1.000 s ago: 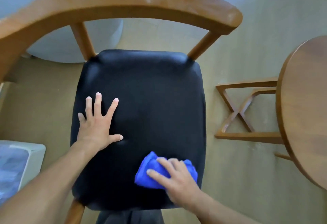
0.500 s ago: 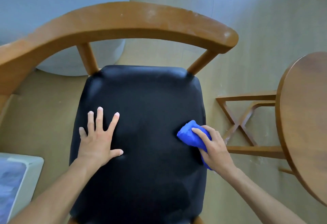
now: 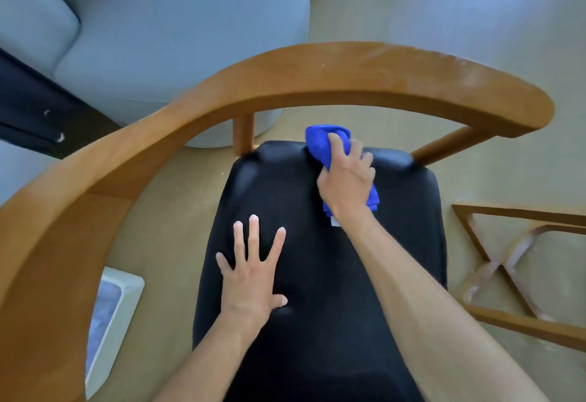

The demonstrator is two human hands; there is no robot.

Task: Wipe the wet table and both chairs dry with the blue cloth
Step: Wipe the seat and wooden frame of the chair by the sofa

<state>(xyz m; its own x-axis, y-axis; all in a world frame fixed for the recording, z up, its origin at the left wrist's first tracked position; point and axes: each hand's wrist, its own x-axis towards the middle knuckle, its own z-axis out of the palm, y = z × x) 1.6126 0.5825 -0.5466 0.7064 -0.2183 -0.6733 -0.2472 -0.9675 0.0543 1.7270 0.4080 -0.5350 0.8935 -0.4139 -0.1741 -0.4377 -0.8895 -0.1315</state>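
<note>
- Writing: none can be read; a small white tag (image 3: 335, 221) pokes out from under the blue cloth (image 3: 326, 144) by the wrist, its print too small to make out.
- Containers: a white bin-like box (image 3: 122, 293) stands on the floor left of the chair, something pale blue inside; what it is cannot be told.
- Right hand (image 3: 347, 184) grips the bunched blue cloth, fingers curled over it, pressing it on the rear edge of the black seat (image 3: 317, 274), just under the curved wooden backrest (image 3: 348, 75).
- Left hand (image 3: 253, 278) lies flat on the seat, fingers straight and spread, holding nothing.
- Change: half a second ago the cloth was at the seat's right edge; it now sits at the back edge, near the middle. The left hand has kept its place.
- Wooden table base (image 3: 520, 268) stands on the floor to the right; a grey sofa (image 3: 177, 33) lies beyond the chair.
</note>
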